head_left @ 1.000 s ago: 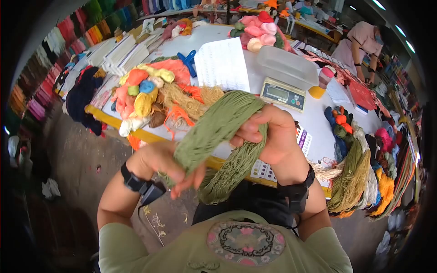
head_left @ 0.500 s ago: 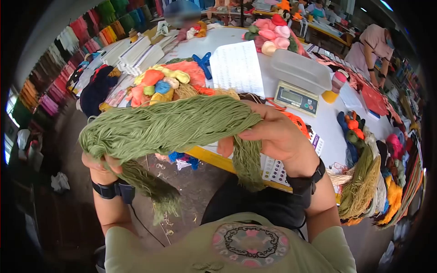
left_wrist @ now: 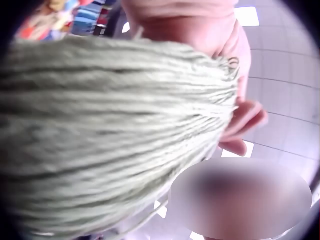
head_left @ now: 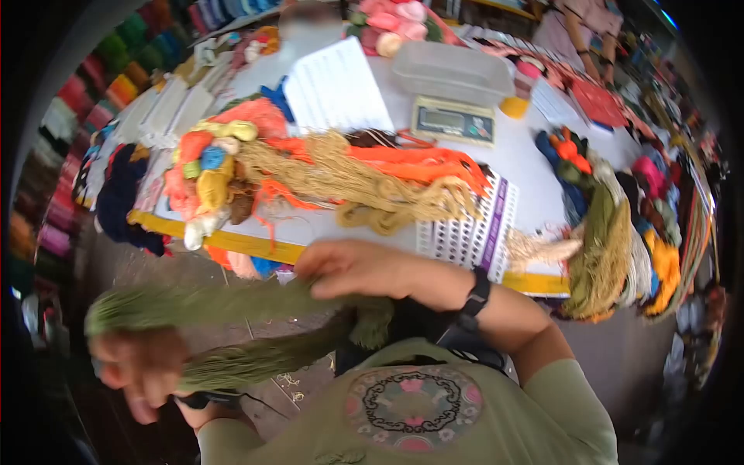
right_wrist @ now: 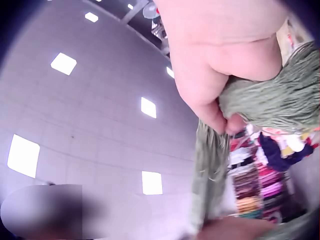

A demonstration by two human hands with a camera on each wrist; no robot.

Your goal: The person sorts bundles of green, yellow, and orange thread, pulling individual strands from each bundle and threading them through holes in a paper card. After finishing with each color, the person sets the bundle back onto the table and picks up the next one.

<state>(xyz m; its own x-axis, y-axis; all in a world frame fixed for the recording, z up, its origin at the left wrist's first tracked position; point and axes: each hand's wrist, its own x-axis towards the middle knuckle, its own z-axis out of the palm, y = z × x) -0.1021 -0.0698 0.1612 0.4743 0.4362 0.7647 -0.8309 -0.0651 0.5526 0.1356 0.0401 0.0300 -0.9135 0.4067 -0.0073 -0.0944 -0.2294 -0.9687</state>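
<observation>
A looped skein of green yarn stretches between both hands in front of the shirt, low and left of the table. The left hand, blurred, is in the loop's far left end with its fingers curled round the strands. In the left wrist view the yarn covers much of the left hand, with some fingertips showing beyond it. The right hand grips the skein's other end from above. In the right wrist view, the right hand has its fingers curled round the yarn.
On the table, tan yarn and orange yarn lie near a purple-edged card. Behind them are a scale, a clear plastic tub and a paper sheet. Several skeins hang at the right. A person stands beyond.
The right hand has moved left and down, away from the scale, with its end of the skein. The left hand has moved lower left. The skein's loop now hangs between them, more opened out.
</observation>
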